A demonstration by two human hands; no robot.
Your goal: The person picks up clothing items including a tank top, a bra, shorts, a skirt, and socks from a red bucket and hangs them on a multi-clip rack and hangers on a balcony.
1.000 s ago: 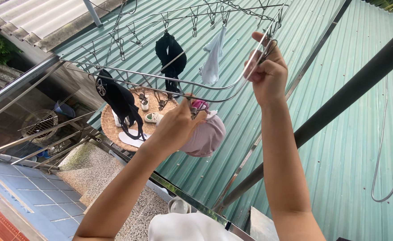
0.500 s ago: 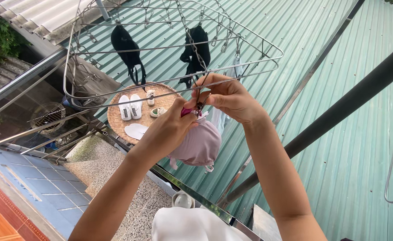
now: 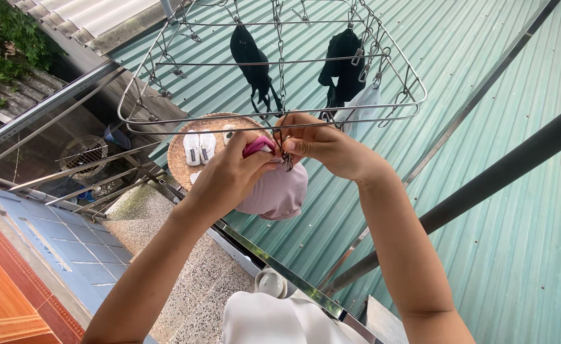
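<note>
Just under the near rail of the wire drying rack (image 3: 414, 95), her left hand (image 3: 229, 175) grips the pink bra (image 3: 274, 191) while her right hand (image 3: 322, 143) pinches a metal clip (image 3: 287, 159); clipping on seems underway, needing the fabric fed between its jaws

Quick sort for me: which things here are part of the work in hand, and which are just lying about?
In hand:
left hand
right hand
pink garment
metal clip
wire drying rack

Lying about:
black garments
white shoes
round woven tray
green roof
</note>
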